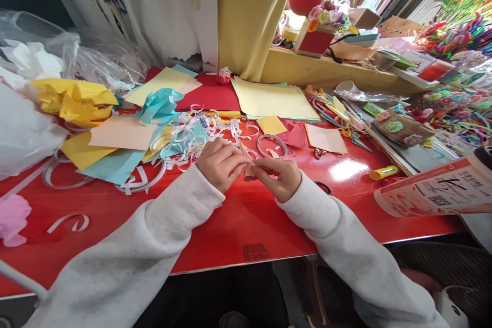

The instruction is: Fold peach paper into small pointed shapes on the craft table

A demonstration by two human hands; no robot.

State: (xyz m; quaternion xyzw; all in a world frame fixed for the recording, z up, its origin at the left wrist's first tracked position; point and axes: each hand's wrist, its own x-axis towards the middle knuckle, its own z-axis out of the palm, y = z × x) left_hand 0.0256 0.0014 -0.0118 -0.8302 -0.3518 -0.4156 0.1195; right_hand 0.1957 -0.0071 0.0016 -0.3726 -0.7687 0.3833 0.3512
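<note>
My left hand [222, 163] and my right hand [280, 177] meet above the red table, fingertips closed on a small folded piece of pale peach paper [250, 169]. The left fingers hide part of it, so its full shape is unclear. Just behind my hands lies a roll of clear tape [272, 147] with scraps of peach paper inside its ring. Beyond it are a yellow paper square [271, 125] and red paper pieces [294, 135]. A peach sheet [326, 139] rests to the right of these.
Curled white paper strips [184, 138] spread left of my hands, near coloured sheets and crumpled yellow paper [75, 100]. A labelled cup [434, 189] tilts at the right. A yellow glue stick [384, 172] lies by it. The table's front edge [246, 265] runs below my forearms.
</note>
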